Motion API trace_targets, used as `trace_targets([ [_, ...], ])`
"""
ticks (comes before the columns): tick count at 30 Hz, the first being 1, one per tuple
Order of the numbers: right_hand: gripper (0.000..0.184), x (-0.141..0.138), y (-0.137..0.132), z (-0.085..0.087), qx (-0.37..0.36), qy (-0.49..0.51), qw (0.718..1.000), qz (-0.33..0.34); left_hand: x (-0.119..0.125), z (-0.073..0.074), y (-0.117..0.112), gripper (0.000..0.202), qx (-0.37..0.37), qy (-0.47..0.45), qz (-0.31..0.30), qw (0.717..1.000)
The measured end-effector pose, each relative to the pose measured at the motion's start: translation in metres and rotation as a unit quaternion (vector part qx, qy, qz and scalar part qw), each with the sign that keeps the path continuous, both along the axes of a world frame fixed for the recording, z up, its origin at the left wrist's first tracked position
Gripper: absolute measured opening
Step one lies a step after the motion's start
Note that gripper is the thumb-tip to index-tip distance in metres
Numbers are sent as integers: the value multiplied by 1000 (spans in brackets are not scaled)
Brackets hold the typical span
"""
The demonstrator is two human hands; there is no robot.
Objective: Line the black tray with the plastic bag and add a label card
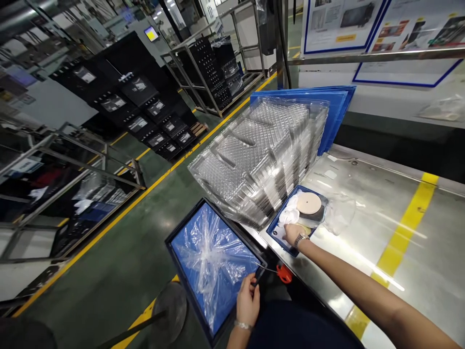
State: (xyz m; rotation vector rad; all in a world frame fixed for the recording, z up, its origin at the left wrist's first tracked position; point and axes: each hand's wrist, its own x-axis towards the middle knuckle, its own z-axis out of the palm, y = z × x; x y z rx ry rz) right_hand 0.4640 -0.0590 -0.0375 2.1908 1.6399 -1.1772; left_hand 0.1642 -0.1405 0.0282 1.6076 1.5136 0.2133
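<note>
My left hand (248, 303) is at the near right edge of a black-rimmed crate (191, 286), its fingers curled over the rim. Inside the crate, a blue sheet lies under crumpled clear plastic film (209, 254). Close to the crate's right corner are scissors with orange handles (284, 274). My right hand (295, 235) reaches into a small blue tray (272, 227) on the metal table, fingers bent downward and fingertips hidden. White cloths (289, 213) lie beside it in the tray, along with a round beige pad (308, 203) on a dark block.
A tall stack of clear plastic trays (254, 155) leans behind the blue tray, with blue sheets (336, 116) at its back. A clear plastic bag (339, 213) lies on the metal table (374, 218). Black bins (145, 102) and metal rack carts (218, 72) stand across the floor.
</note>
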Motion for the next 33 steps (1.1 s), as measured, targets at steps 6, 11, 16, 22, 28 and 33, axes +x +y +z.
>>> trace_targets([
  [6,29,14,3,-1,-24,34,999,5,6,0,-1,43,-14,8,-4,1000],
  [11,30,23,3,-2,-24,32,999,-9,14,3,1,42,-17,18,-21,999],
  [16,28,30,-2,-5,2,35,999,-30,19,5,0,40,-17,20,-33,999],
  [22,26,44,-1,-4,17,87,994,-66,21,1,-1,38,-8,19,-40,999],
  [28,18,64,-2,4,32,175,976,-129,29,1,10,36,1,12,-37,999],
  [33,27,69,-8,9,26,281,942,-180,38,5,18,35,16,5,-28,999],
])
